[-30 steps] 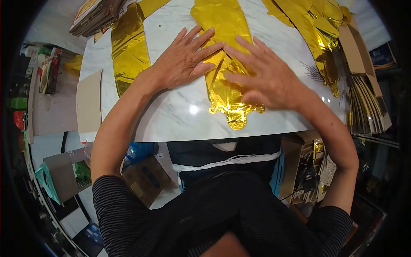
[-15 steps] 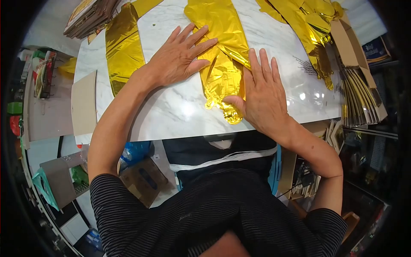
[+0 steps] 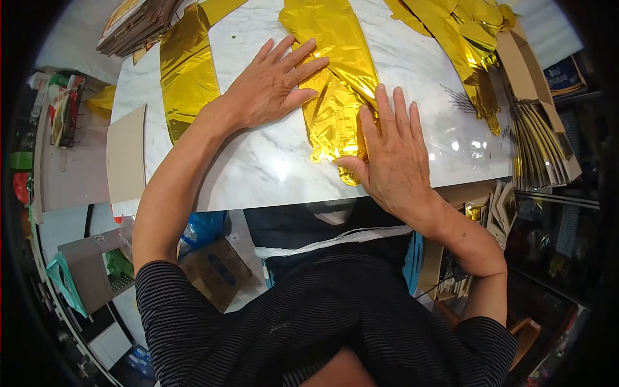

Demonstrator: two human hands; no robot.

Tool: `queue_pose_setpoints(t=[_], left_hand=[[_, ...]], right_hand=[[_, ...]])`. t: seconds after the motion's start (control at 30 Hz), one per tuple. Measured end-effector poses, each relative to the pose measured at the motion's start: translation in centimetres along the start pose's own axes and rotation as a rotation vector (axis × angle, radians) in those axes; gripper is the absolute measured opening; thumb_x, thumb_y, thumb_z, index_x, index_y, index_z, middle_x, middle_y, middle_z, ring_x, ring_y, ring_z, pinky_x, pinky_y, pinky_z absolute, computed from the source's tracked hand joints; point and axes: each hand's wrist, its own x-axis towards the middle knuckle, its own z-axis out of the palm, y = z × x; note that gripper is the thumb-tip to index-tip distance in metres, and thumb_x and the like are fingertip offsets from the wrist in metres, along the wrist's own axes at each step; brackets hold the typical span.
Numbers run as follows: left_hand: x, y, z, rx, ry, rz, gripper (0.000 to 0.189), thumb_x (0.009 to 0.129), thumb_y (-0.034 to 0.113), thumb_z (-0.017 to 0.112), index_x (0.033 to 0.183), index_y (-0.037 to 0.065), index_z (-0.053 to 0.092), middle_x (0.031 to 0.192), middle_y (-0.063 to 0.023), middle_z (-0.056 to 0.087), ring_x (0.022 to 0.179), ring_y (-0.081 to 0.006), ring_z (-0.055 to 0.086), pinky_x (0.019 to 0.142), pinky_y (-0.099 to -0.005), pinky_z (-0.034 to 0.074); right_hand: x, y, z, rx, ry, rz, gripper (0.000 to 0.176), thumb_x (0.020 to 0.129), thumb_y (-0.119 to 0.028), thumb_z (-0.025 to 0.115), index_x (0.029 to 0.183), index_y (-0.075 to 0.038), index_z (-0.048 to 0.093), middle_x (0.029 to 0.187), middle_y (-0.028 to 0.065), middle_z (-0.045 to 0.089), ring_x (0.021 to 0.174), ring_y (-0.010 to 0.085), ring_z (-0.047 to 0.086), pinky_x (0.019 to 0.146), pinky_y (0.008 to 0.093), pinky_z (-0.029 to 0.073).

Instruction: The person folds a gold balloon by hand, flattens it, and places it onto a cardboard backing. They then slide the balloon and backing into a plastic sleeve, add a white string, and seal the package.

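Note:
A flat, folded gold foil balloon (image 3: pixel 335 39) lies lengthwise on the white marble-patterned table, its crinkled, tabbed end near the front edge. My left hand (image 3: pixel 267 84) rests palm down with spread fingers, their tips on the balloon's left side. Along its lower right edge lies my right hand (image 3: pixel 396 148), flat and open, the thumb touching the crinkled end. Nothing is gripped in either hand. What lies beneath the palms is hidden.
Another gold foil strip (image 3: pixel 189 77) lies to the left. More crumpled gold foil (image 3: pixel 467 45) is at the right, beside an open cardboard box (image 3: pixel 525 68) and a row of folded cards (image 3: pixel 545 148). A stack of cards (image 3: pixel 135 26) stands at the back left.
My right hand has slid slightly down toward the table's front edge along the balloon. My left hand has stayed in place.

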Motion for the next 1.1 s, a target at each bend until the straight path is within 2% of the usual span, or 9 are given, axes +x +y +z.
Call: queue_pose_setpoints(t=[0.4,0.57,0.67,0.87,1.1], left_hand=[[-0.1,-0.2,0.4,-0.035,0.005,-0.040,0.069,0.110,0.062,0.036,0.168,0.023,0.034,0.174,-0.0101,0.030,0.162,-0.0355,0.022,0.134,-0.0506,0.010],[-0.1,-0.1,0.4,-0.034,-0.006,-0.043,0.070,0.110,0.063,0.035,0.167,0.023,0.034,0.175,-0.0093,0.030,0.162,-0.0349,0.021,0.134,-0.0500,0.009],[-0.1,-0.1,0.4,-0.011,-0.009,-0.036,0.069,0.110,0.063,0.035,0.167,0.023,0.036,0.174,-0.0094,0.030,0.162,-0.0345,0.021,0.134,-0.0499,0.009],[-0.2,-0.2,0.4,-0.027,0.000,-0.041,0.068,0.110,0.062,0.035,0.166,0.024,0.037,0.175,-0.0087,0.030,0.162,-0.0339,0.021,0.134,-0.0494,0.009],[-0.1,-0.2,0.8,-0.019,-0.015,-0.055,0.068,0.110,0.063,0.035,0.165,0.024,0.040,0.175,-0.0077,0.029,0.163,-0.0320,0.020,0.135,-0.0486,0.008]], right_hand=[[-0.1,0.7,-0.1,-0.080,0.012,0.032,0.079,0.093,-0.052,0.074,0.136,0.013,0.058,0.162,0.0356,0.036,0.154,0.0523,0.031,0.126,0.0618,0.022],[1.0,-0.2,0.0,0.047,0.021,-0.081,0.070,0.094,-0.049,0.074,0.143,-0.002,0.062,0.162,0.0337,0.037,0.153,0.0531,0.032,0.126,0.0627,0.023],[2.0,0.2,1.0,0.074,0.041,-0.055,0.068,0.096,-0.049,0.073,0.145,-0.004,0.061,0.162,0.0334,0.037,0.153,0.0540,0.031,0.126,0.0637,0.022],[4.1,1.0,1.9,-0.008,0.012,0.048,0.070,0.099,-0.049,0.071,0.143,0.003,0.060,0.163,0.0350,0.035,0.154,0.0522,0.031,0.126,0.0609,0.023],[2.8,1.4,1.2,-0.061,0.000,0.047,0.074,0.097,-0.049,0.072,0.137,0.011,0.058,0.163,0.0351,0.037,0.155,0.0502,0.031,0.127,0.0589,0.023]])
